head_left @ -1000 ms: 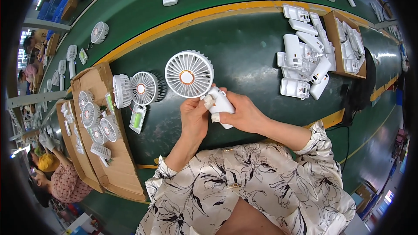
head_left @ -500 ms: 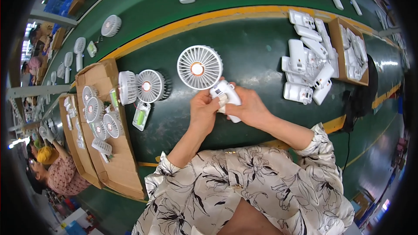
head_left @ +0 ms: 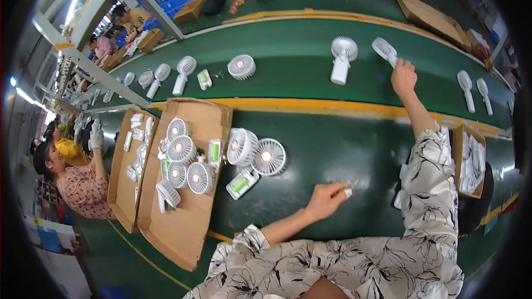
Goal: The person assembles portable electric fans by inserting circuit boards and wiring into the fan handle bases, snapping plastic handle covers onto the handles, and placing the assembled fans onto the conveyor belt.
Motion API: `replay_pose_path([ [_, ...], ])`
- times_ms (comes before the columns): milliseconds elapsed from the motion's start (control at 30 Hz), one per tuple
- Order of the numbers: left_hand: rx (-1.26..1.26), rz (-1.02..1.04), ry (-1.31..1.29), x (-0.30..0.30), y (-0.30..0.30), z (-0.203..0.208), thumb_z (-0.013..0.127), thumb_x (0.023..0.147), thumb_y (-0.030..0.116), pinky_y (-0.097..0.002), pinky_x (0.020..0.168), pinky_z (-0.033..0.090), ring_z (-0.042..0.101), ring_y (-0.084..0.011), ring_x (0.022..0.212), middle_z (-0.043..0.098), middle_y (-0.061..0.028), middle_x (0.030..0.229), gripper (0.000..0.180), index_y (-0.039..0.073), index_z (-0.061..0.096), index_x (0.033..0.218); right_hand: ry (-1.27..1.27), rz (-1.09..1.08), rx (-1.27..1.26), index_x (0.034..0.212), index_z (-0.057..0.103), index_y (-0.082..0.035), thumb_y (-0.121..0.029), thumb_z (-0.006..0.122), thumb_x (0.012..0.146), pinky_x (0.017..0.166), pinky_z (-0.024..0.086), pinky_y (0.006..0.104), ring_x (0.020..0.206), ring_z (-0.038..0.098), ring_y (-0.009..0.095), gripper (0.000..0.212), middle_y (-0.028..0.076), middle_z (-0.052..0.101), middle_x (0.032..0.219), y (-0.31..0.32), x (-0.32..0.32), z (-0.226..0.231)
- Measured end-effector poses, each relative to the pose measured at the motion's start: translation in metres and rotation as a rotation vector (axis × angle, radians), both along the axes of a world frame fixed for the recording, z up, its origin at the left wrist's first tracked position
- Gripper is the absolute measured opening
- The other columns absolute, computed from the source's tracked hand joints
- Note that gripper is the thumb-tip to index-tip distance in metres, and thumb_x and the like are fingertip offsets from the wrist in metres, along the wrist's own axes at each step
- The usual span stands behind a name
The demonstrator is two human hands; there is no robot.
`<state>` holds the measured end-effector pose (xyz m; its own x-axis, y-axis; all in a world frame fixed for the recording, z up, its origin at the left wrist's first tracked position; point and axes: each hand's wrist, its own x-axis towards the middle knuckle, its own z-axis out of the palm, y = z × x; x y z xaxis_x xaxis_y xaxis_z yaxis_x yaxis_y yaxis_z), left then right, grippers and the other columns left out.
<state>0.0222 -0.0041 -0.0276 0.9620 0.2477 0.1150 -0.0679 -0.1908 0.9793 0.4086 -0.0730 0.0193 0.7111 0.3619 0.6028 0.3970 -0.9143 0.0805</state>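
My right hand (head_left: 404, 77) reaches out over the far green surface, closed round the handle of a white handheld fan (head_left: 383, 50). The fan's round head tilts up and to the left. To its left another white handheld fan (head_left: 344, 58) lies with its handle toward me. Above the near work surface, my left hand (head_left: 326, 201) has its index finger and thumb close together. A whitish wrap covers one of its fingertips, and no object shows in that hand. Left of it lie fan heads (head_left: 269, 156) and an opened handle with a green battery (head_left: 242, 182).
A cardboard tray (head_left: 191, 238) at left holds several fan heads; a second tray (head_left: 114, 185) holds white parts. At right a cardboard box (head_left: 458, 158) contains white casings. More fans (head_left: 184, 73) lie along the far strip. Other people (head_left: 83, 188) work at left.
The fan that both hands held near me is now out at the far strip in my right hand. My left hand has let go and stays low. The view has shifted.
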Motion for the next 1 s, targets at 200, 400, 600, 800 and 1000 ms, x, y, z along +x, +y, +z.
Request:
replay_pose_path([
  [200, -0.011, 0.034, -0.098, 0.000, 0.007, 0.012, 0.057, 0.077, 0.005, -0.0246, 0.054, 0.045, 0.057, -0.0144, 0.057, 0.061, -0.0095, 0.070, 0.014, -0.001, 0.060, 0.089, -0.001, 0.386, -0.029, 0.091, 0.056, -0.001, -0.016, 0.057, 0.067, 0.075, 0.041, 0.0374, 0.093, 0.050, 0.027, 0.028, 0.015, 0.053, 0.099, 0.160, -0.057, 0.041],
  [400, -0.063, -0.018, -0.189, 0.009, 0.007, 0.002, 0.057, 0.072, 0.003, -0.0339, 0.057, 0.047, 0.058, -0.0313, 0.063, 0.060, -0.0146, 0.074, 0.011, 0.000, 0.060, 0.083, 0.731, 0.500, 0.285, 0.120, 0.040, -0.004, -0.036, 0.063, 0.069, 0.086, 0.041, 0.0406, 0.102, 0.047, 0.034, 0.064, 0.019, 0.044, 0.115, 0.337, -0.119, 0.005],
  [600, 0.060, 0.062, -0.229, 0.001, 0.001, -0.007, 0.056, 0.067, 0.001, -0.0367, 0.058, 0.048, 0.058, -0.0335, 0.064, 0.060, -0.0158, 0.073, 0.013, 0.001, 0.061, 0.078, 1.097, 0.457, 0.219, 0.117, 0.043, -0.004, -0.037, 0.076, 0.053, 0.086, 0.043, 0.0361, 0.105, 0.049, 0.032, 0.079, 0.017, 0.048, 0.115, 0.360, -0.174, 0.029],
  [800, 0.099, 0.003, -0.142, 0.003, 0.006, 0.006, 0.057, 0.069, 0.003, -0.0346, 0.054, 0.047, 0.058, -0.0329, 0.062, 0.059, -0.0163, 0.069, 0.012, 0.000, 0.060, 0.080, 0.832, 0.696, 0.501, 0.117, 0.045, -0.001, -0.025, 0.069, 0.058, 0.081, 0.044, 0.0376, 0.097, 0.052, 0.032, 0.068, 0.017, 0.050, 0.107, 0.269, -0.196, 0.022],
  [1000, 0.104, 0.019, -0.142, 0.001, 0.008, 0.014, 0.061, 0.074, 0.009, -0.0324, 0.054, 0.047, 0.059, -0.0263, 0.058, 0.060, -0.0138, 0.068, 0.011, 0.000, 0.061, 0.081, 0.645, 0.802, 0.565, 0.118, 0.040, -0.002, -0.020, 0.064, 0.067, 0.072, 0.044, 0.0391, 0.086, 0.052, 0.033, 0.059, 0.015, 0.045, 0.099, 0.114, -0.254, 0.045],
])
